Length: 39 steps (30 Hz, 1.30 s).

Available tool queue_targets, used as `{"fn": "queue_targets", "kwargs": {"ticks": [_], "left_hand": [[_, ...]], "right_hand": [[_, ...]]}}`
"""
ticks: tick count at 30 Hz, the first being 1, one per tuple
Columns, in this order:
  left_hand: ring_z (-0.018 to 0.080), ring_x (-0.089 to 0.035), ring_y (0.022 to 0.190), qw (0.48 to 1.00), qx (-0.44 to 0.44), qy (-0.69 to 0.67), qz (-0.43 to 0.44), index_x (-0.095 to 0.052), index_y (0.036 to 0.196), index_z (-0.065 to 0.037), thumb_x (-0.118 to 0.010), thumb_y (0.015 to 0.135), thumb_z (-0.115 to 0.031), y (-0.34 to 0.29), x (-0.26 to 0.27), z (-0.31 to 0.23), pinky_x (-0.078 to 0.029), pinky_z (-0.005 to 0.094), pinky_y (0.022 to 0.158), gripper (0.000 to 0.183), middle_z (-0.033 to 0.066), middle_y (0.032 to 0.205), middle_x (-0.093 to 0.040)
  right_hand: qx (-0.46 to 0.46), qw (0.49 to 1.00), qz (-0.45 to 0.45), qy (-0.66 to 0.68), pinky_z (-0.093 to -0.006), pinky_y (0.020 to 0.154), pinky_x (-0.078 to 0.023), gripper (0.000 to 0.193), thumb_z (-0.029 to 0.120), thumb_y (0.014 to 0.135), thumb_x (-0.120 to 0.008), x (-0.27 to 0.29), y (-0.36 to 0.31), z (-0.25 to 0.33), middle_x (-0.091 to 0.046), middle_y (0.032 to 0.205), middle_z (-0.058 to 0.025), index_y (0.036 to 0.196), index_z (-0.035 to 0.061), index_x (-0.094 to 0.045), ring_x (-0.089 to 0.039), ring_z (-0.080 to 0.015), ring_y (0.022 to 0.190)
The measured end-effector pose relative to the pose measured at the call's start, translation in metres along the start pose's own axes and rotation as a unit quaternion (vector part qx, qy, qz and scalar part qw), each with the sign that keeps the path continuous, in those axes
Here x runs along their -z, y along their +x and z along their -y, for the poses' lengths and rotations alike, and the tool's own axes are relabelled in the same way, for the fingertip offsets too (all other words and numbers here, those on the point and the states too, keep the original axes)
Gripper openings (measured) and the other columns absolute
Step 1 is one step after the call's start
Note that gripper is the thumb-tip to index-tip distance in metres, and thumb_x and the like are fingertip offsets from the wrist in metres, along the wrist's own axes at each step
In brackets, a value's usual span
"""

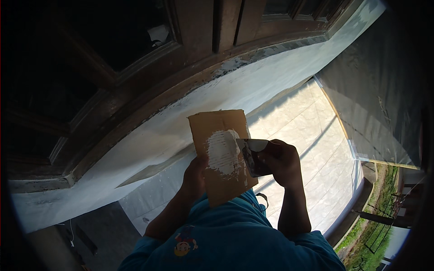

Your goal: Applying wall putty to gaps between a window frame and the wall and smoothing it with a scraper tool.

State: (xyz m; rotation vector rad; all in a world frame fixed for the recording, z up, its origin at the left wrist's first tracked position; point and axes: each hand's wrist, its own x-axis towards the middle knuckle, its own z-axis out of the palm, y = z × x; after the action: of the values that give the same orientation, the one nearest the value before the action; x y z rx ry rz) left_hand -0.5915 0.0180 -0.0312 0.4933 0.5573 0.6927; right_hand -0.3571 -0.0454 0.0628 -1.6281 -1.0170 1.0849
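Observation:
My left hand grips the left edge of a brown cardboard piece, which is held up in front of my body. A ridged patch of white putty is spread over the middle of the cardboard. In my right hand is a flat putty scraper, its dark blade smeared with white and its edge against the right side of the putty. The fingers of my left hand behind the cardboard are hidden.
Ahead stands a white wall below brown wooden window frames, with rough patches along the sill. A pale sheet covers the sunlit floor on the right. A dark hanging sheet and grass lie beyond it.

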Motion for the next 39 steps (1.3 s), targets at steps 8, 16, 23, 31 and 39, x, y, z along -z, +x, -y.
{"fn": "queue_targets", "kwargs": {"ticks": [8, 16, 23, 31, 39], "left_hand": [[0.0276, -0.058, 0.117, 0.997, -0.030, 0.006, -0.067, -0.043, 0.136, 0.002, -0.044, 0.103, -0.041, -0.001, -0.033, 0.024, -0.047, 0.0436, 0.102, 0.054, 0.0171, 0.126, -0.057], [0.0241, -0.059, 0.113, 0.990, -0.058, 0.077, -0.107, -0.046, 0.134, 0.003, -0.042, 0.104, -0.038, 0.008, -0.038, 0.054, -0.048, 0.0394, 0.099, 0.051, 0.0167, 0.122, -0.058], [0.0232, -0.061, 0.110, 0.988, -0.090, 0.051, -0.112, -0.048, 0.131, 0.002, -0.042, 0.103, -0.037, 0.007, -0.059, 0.056, -0.049, 0.0386, 0.096, 0.049, 0.0156, 0.118, -0.060], [0.0233, -0.062, 0.108, 0.992, -0.090, 0.030, -0.087, -0.049, 0.131, 0.002, -0.042, 0.103, -0.036, 0.000, -0.057, 0.055, -0.050, 0.0400, 0.095, 0.048, 0.0147, 0.118, -0.061], [0.0279, -0.056, 0.119, 0.980, -0.078, 0.161, -0.090, -0.044, 0.137, -0.001, -0.047, 0.102, -0.036, -0.002, -0.052, 0.070, -0.045, 0.0452, 0.104, 0.049, 0.0157, 0.128, -0.056]], "right_hand": [[0.014, 0.999, -0.003, -0.033, -0.0289, 0.069, -0.055, 0.022, 0.008, 0.082, -0.068, 0.024, 0.004, -0.021, -0.073, 0.084, -0.0124, 0.100, -0.0048, -0.068, -0.070, -0.0143, 0.073], [-0.005, 0.997, 0.056, -0.055, -0.0281, 0.071, -0.055, 0.020, 0.001, 0.081, -0.067, 0.050, 0.008, -0.033, -0.072, 0.085, -0.0106, 0.100, -0.0059, -0.066, -0.067, -0.0125, 0.076], [0.002, 0.996, 0.070, -0.047, -0.0314, 0.074, -0.057, 0.025, 0.009, 0.081, -0.068, 0.056, 0.006, -0.050, -0.074, 0.086, -0.0158, 0.101, -0.0056, -0.068, -0.072, -0.0186, 0.079], [0.008, 0.998, 0.060, -0.008, -0.0274, 0.071, -0.057, 0.021, 0.001, 0.082, -0.066, 0.064, -0.002, -0.033, -0.072, 0.085, -0.0100, 0.102, -0.0073, -0.065, -0.068, -0.0131, 0.078], [0.055, 0.998, 0.016, -0.022, -0.0285, 0.071, -0.056, 0.026, 0.007, 0.082, -0.066, 0.054, 0.004, -0.047, -0.073, 0.087, -0.0130, 0.104, -0.0062, -0.066, -0.070, -0.0146, 0.076]]}}
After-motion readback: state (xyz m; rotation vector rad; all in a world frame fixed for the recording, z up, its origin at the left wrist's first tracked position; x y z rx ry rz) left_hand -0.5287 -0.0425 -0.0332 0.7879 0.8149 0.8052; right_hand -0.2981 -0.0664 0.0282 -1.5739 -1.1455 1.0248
